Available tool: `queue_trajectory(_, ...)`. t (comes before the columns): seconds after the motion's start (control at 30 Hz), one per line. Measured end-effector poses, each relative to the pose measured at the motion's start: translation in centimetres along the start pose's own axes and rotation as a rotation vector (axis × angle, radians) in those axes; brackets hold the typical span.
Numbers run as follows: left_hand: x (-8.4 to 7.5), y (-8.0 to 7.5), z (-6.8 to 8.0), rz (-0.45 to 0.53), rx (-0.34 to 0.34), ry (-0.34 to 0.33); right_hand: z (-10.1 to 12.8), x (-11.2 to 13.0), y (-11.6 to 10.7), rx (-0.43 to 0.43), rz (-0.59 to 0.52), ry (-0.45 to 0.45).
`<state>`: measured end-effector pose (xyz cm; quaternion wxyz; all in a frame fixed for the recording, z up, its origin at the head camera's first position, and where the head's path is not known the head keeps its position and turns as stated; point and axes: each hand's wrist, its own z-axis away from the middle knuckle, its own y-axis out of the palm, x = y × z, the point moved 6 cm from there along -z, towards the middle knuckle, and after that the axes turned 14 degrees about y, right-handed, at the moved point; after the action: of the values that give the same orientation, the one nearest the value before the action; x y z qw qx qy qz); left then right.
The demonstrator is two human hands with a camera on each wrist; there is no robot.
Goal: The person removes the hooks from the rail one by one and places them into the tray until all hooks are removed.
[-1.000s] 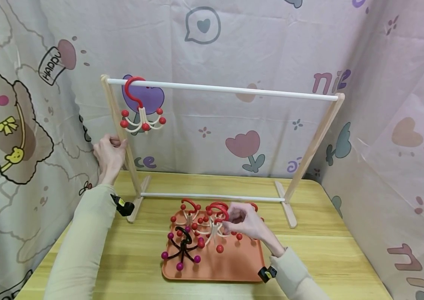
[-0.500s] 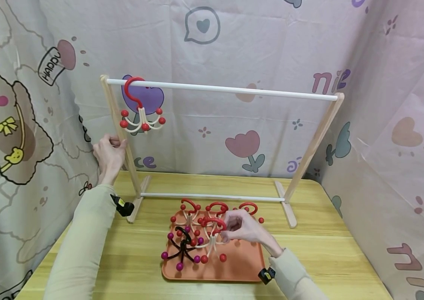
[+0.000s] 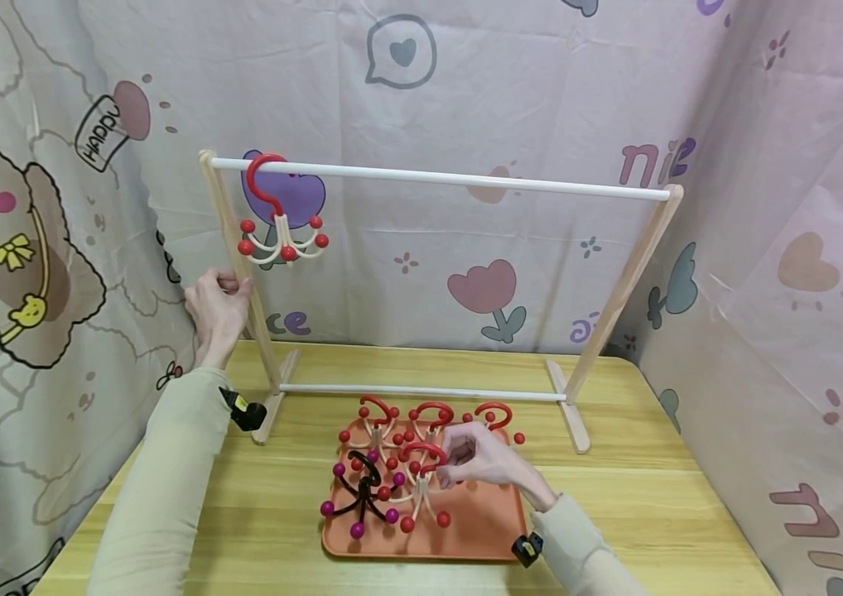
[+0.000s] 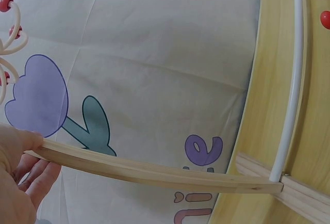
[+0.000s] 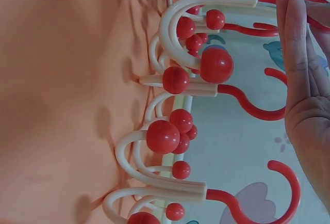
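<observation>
My left hand (image 3: pixel 216 310) grips the left wooden post (image 3: pixel 261 331) of a rack. In the left wrist view, thumb and fingers lie on either side of that post. My right hand (image 3: pixel 481 455) pinches the red hook of a cream multi-arm hanger (image 3: pixel 421 488) with red ball tips, low over the orange tray (image 3: pixel 477 534). In the right wrist view, the fingers (image 5: pixel 296 48) partly hide this hook. Left of it on the tray stands a black hanger (image 3: pixel 364 490) with purple balls. Behind are several red-hooked hangers (image 3: pixel 377 434).
A similar red-hooked hanger (image 3: pixel 282 228) hangs near the left end of the rack's white top bar (image 3: pixel 451 176). A lower bar (image 3: pixel 421 390) spans the rack's feet behind the tray. Printed cloth (image 3: pixel 407 265) encloses the wooden table (image 3: pixel 638 497) at back and sides.
My right hand has drawn the cream hanger toward me and slightly left, away from the back hangers and lower over the tray. My left hand stays on the post.
</observation>
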<state>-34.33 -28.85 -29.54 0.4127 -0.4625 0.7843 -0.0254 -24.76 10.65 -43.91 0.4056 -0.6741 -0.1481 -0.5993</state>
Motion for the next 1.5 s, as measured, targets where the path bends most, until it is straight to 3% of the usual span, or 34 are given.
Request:
queue_trajectory(0.5,0.4,0.1,0.4,0.005,0.002,-0.012,-0.2,-1.4,0.2,-0.005,0.062,0.024)
queue_trajectory(0.77,0.2,0.1,0.1,0.005,0.003,0.001,-0.3,-2.0,0.2,-0.027,0.083,0.101)
queue_trajectory(1.5,0.2,0.0,-0.1,-0.001,0.005,-0.007,-0.6,-2.1,-0.1,0.025,0.064,0.074)
